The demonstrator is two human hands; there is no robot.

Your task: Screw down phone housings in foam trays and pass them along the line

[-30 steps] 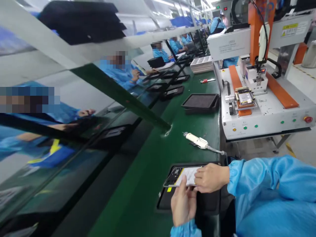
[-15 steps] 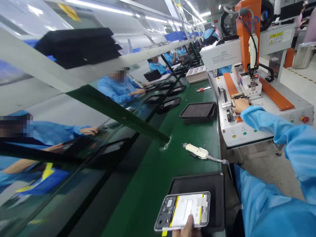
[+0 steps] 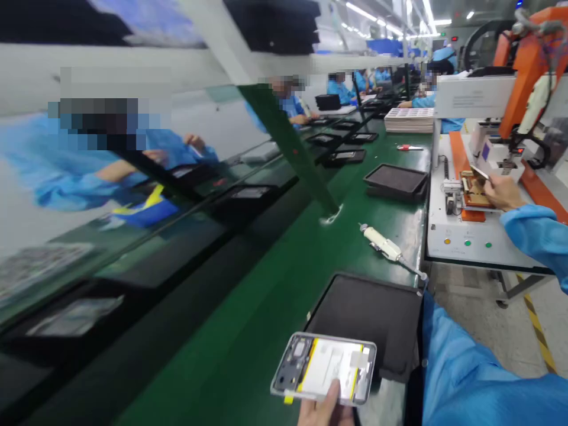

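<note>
My left hand [image 3: 326, 408] grips the lower edge of an opened phone [image 3: 326, 368], thumb on top. The phone's inside faces up, with a white battery, yellow strips and a yellow tab at its lower left corner. Under and behind it lies a black tray [image 3: 368, 316] on the bench. Out to the right, my right hand [image 3: 506, 192] is at the brass-coloured fixture [image 3: 475, 192] of an orange and white machine. Its fingers are closed on a thin flat piece [image 3: 480, 172] with a pale edge, tilted up over the fixture; its kind is unclear.
An electric screwdriver [image 3: 382, 244] lies on the green bench [image 3: 248, 319], its cord at the right edge. Beyond it are stacked black trays [image 3: 396, 179], a red-handled tool [image 3: 409, 148] and a pale stack [image 3: 410, 120]. A slanting green post [image 3: 293, 151] rises leftward. Co-workers sit across the line.
The view has swung left, so the machine appears farther right. At the fixture, a tilted flat piece now shows by my right fingers. My left hand still holds the opened phone.
</note>
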